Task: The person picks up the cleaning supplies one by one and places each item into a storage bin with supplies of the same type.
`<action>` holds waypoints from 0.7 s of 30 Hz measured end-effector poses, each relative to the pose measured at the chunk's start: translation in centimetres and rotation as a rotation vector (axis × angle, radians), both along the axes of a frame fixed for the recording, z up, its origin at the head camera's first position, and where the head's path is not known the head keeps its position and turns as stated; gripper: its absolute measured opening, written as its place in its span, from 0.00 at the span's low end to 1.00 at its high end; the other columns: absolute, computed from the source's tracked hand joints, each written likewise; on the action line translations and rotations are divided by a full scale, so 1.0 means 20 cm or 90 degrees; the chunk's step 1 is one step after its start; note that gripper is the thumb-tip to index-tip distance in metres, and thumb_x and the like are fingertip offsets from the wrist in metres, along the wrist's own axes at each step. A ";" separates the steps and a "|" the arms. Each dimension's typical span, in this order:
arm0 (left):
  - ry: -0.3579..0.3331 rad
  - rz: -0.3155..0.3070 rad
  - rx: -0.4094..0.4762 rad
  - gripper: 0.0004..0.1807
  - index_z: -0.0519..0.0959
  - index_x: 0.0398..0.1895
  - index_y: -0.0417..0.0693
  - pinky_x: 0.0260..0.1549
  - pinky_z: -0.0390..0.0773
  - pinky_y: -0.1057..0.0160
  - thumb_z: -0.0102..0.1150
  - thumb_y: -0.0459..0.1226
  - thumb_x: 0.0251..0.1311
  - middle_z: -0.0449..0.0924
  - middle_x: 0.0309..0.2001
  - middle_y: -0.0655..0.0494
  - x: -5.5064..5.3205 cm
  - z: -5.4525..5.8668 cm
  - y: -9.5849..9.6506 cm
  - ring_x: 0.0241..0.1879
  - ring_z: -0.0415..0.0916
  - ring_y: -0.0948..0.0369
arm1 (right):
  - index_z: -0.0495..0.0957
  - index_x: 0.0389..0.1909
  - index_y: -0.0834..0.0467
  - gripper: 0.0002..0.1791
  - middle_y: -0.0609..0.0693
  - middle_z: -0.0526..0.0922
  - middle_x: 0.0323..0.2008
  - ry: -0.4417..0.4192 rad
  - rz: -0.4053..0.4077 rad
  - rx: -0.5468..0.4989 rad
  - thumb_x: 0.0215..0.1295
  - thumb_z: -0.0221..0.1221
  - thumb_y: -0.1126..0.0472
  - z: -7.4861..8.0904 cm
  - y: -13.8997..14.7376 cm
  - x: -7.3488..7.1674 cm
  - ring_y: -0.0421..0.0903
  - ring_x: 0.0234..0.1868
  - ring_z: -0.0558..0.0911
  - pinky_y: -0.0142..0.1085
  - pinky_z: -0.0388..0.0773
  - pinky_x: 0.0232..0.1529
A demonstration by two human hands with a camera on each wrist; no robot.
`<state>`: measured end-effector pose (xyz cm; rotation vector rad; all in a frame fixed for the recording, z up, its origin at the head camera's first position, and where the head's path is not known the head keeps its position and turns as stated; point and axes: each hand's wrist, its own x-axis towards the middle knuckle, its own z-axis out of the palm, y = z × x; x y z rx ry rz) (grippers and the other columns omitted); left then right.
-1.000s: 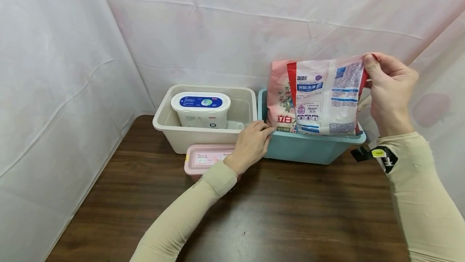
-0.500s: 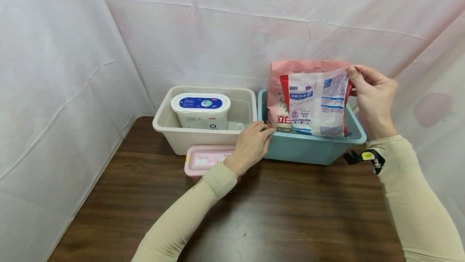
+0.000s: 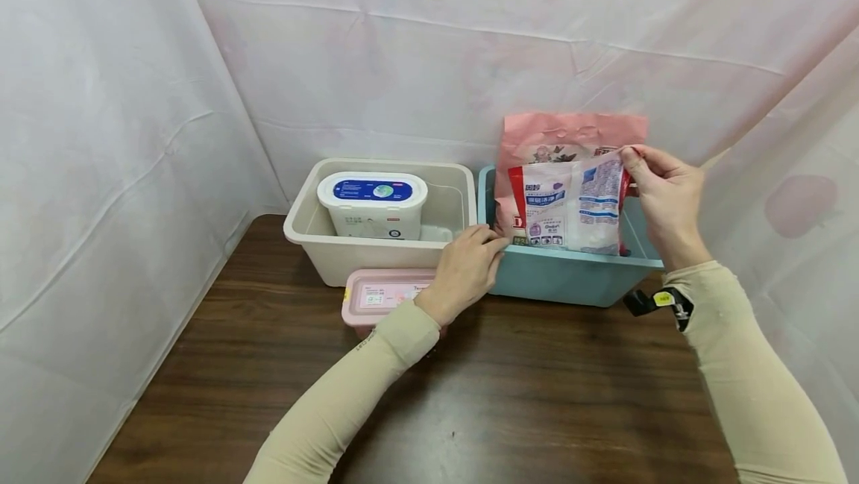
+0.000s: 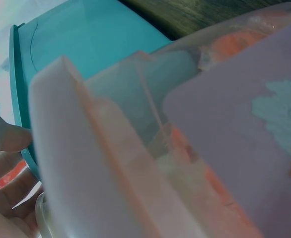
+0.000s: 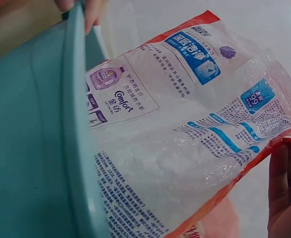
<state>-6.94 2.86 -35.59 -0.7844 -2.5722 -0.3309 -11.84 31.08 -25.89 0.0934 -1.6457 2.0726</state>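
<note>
My right hand (image 3: 671,204) pinches the upper right corner of a white and red laundry detergent bag (image 3: 570,204). The bag leans slightly, its lower part inside the teal bin (image 3: 570,275). My left hand (image 3: 466,271) grips the bin's near left rim; in the right wrist view its fingertips (image 5: 92,12) lie over that rim. A larger pink detergent bag (image 3: 513,142) stands upright behind the white one in the bin. The white bag hides much of the pink bag's front. In the right wrist view the white bag's printed side fills the middle, partly behind the bin wall.
Left of the teal bin stands a cream bin (image 3: 376,253) holding a white lidded tub (image 3: 372,215). A pink-lidded box (image 3: 376,301) sits in front of it, near my left forearm. A pale curtain (image 3: 403,81) hangs behind the brown table (image 3: 523,387).
My right hand has moved left and down, bringing the white detergent bag lower into the teal bin. More of the pink bag shows behind it. My left hand has stayed on the rim.
</note>
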 end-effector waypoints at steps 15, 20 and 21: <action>0.002 -0.003 -0.002 0.16 0.87 0.62 0.56 0.62 0.81 0.63 0.60 0.42 0.76 0.88 0.54 0.59 0.01 0.01 0.01 0.58 0.81 0.59 | 0.92 0.42 0.60 0.07 0.41 0.91 0.27 -0.057 0.010 0.060 0.64 0.74 0.65 -0.18 0.02 -0.03 0.34 0.23 0.84 0.25 0.82 0.23; 0.005 -0.004 -0.001 0.16 0.87 0.62 0.57 0.62 0.81 0.63 0.60 0.42 0.76 0.88 0.54 0.60 0.00 0.00 0.00 0.58 0.81 0.59 | 0.93 0.41 0.58 0.06 0.40 0.91 0.26 -0.075 -0.010 0.083 0.64 0.74 0.64 -0.24 0.04 -0.04 0.33 0.23 0.83 0.24 0.81 0.22; 0.004 -0.003 -0.002 0.16 0.87 0.62 0.57 0.62 0.81 0.63 0.59 0.42 0.76 0.88 0.54 0.60 0.00 0.00 0.00 0.58 0.81 0.59 | 0.93 0.41 0.58 0.06 0.39 0.91 0.26 -0.083 -0.015 0.089 0.64 0.74 0.64 -0.25 0.04 -0.04 0.33 0.23 0.83 0.24 0.81 0.22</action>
